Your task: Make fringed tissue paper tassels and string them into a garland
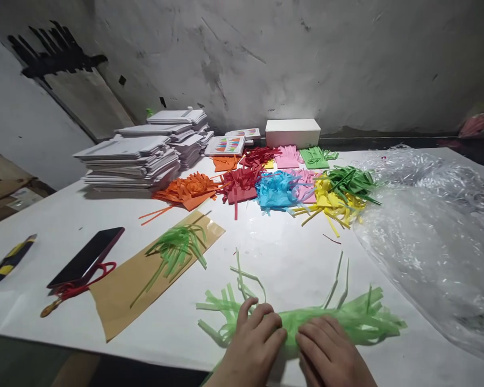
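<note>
A light green fringed tissue-paper tassel [355, 321] lies spread sideways at the table's front edge, its cut strips fanning out at both ends. My left hand [260, 333] is closed on the middle of it, fingers curled over the paper. Close beside it, my right hand [326, 344] also has its fingers bent round the paper; both thumbs are mostly hidden. A smaller bunch of green tissue strips [177, 247] rests on a brown paper envelope [141, 293] to the left.
Folded tissue tassels in orange [191, 191], red [242, 185], blue [276, 191] and yellow [333, 199] sit across the back. Stacked white packets [125, 161] stand at left, a white box [292, 133] behind. A black phone [86, 255] lies left; clear plastic bags [431, 258] cover the right.
</note>
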{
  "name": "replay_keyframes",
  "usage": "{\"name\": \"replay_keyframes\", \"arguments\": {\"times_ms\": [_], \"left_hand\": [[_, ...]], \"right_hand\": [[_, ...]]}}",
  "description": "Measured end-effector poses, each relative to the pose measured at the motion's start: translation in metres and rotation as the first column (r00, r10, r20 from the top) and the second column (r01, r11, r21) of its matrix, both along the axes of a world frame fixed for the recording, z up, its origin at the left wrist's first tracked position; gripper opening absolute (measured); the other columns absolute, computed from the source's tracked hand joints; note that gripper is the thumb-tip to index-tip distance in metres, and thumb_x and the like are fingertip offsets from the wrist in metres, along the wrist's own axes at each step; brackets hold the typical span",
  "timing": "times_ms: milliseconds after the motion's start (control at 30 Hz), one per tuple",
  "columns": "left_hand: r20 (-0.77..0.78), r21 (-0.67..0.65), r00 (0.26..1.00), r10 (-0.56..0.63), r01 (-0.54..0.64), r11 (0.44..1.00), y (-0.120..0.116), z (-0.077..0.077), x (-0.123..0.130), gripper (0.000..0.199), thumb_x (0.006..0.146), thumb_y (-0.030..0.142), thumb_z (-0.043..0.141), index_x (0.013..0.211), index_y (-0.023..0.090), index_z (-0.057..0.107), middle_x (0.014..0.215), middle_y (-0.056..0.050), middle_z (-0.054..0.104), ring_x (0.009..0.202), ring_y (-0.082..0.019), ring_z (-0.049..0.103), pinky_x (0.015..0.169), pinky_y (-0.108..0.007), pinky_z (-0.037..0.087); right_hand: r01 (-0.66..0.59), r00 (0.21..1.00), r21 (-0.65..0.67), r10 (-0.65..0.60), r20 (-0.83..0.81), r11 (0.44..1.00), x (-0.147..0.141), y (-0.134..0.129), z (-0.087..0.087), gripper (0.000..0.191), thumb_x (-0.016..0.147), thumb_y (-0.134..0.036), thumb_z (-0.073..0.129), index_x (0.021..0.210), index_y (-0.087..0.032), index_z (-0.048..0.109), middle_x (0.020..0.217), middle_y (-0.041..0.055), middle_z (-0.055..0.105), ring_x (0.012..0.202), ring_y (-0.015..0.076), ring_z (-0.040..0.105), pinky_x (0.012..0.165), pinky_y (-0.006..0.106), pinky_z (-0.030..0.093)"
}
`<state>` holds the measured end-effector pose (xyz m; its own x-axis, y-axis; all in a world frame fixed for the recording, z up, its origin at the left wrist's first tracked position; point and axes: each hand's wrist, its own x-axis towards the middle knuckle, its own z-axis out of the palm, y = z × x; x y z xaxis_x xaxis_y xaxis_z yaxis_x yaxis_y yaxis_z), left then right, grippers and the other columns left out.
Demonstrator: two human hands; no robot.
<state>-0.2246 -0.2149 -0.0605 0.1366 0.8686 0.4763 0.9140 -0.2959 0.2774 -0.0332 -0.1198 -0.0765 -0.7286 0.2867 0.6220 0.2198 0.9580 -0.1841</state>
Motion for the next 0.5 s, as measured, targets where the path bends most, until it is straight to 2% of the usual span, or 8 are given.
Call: {"name": "replay_keyframes", "arguments": {"times_ms": [67,167,233,333,433,500], "left_hand": [[0.011,-0.061,0.999,-0.03,0.031,0.998,-0.003,-0.005,0.001,0.026,0.096,0.008,0.044,0.092,0.023,0.065,0.082,-0.001,0.068,0.087,-0.018,0.06,0.104,-0.044,0.034],[0.063,-0.031,0.998,-0.008,0.01,0.999,-0.011,-0.012,0.001,0.026,0.096,0.011,0.043,0.094,0.024,0.065,0.083,-0.001,0.068,0.086,-0.02,0.059,0.099,-0.045,0.036],[0.11,-0.027,0.993,0.053,-0.05,0.998,-0.018,-0.015,0.002,0.024,0.096,0.013,0.042,0.094,0.024,0.064,0.088,-0.003,0.068,0.089,-0.022,0.058,0.097,-0.046,0.036],[0.153,-0.125,0.975,0.161,-0.142,0.982,-0.024,-0.01,0.004,0.022,0.096,0.012,0.042,0.088,0.021,0.061,0.094,-0.005,0.066,0.093,-0.023,0.056,0.092,-0.044,0.037],[0.121,-0.199,0.944,0.308,-0.281,0.939,-0.021,-0.002,0.007,0.02,0.094,0.011,0.046,0.08,0.019,0.057,0.095,-0.006,0.063,0.093,-0.023,0.056,0.09,-0.043,0.038],[0.096,-0.215,0.913,0.396,-0.37,0.904,-0.015,0.0,0.007,0.018,0.093,0.012,0.05,0.078,0.019,0.057,0.093,-0.005,0.062,0.091,-0.023,0.056,0.089,-0.044,0.038]], "right_hand": [[0.008,0.999,0.011,-0.009,0.037,1.0,0.009,-0.001,-0.004,0.023,0.097,-0.015,0.045,0.105,-0.017,0.066,0.096,0.0068,0.072,0.091,0.0222,0.065,0.092,0.039,0.043],[0.016,0.994,-0.062,-0.009,0.108,0.998,0.021,0.0,-0.009,0.025,0.099,-0.014,0.041,0.103,-0.019,0.065,0.093,0.0053,0.069,0.088,0.0214,0.062,0.09,0.039,0.038],[0.038,0.988,-0.144,-0.016,0.153,0.989,0.024,0.001,-0.01,0.018,0.099,-0.016,0.046,0.098,-0.021,0.063,0.088,0.0029,0.065,0.084,0.0203,0.059,0.088,0.038,0.035],[0.156,0.978,-0.209,-0.122,0.167,0.965,0.018,0.001,-0.01,0.018,0.1,-0.017,0.046,0.088,-0.022,0.058,0.083,0.0015,0.06,0.08,0.0206,0.054,0.087,0.04,0.031],[0.31,0.94,-0.143,-0.281,0.193,0.94,0.006,0.001,-0.011,0.024,0.1,-0.018,0.044,0.079,-0.022,0.054,0.076,0.0018,0.056,0.075,0.0225,0.05,0.081,0.042,0.03],[0.369,0.914,-0.081,-0.345,0.213,0.926,0.001,0.001,-0.011,0.024,0.099,-0.022,0.048,0.075,-0.022,0.052,0.071,0.0017,0.054,0.07,0.0227,0.048,0.075,0.04,0.03]]}}
